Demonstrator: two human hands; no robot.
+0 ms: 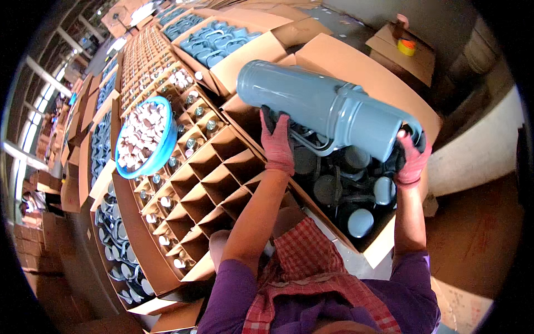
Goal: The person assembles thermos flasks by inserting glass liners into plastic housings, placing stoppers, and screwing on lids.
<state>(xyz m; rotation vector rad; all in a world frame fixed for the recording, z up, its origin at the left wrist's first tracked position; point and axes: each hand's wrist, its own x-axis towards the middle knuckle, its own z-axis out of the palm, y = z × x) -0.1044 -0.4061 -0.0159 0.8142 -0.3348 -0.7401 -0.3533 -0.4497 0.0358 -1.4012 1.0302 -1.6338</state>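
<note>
A large blue-grey thermos jug (300,92) lies on its side in the air, above an open carton (384,250) of dark jug parts and blue-grey caps. Gloved in pink and black, my left hand (276,142) supports its body from below, the fingertips hidden behind it. At the jug's right end, my right hand (411,156) grips it near the cap and rim. The jug's handle (311,146) hangs below its body, between my hands.
To the left stands a divided carton (214,183), partly filled with glass flasks (167,201). A blue basin (166,146) of small pale and brown pieces rests on it. More cartons of blue parts (217,42) line the back and left. Yellow tape (406,48) sits on a box at the back right.
</note>
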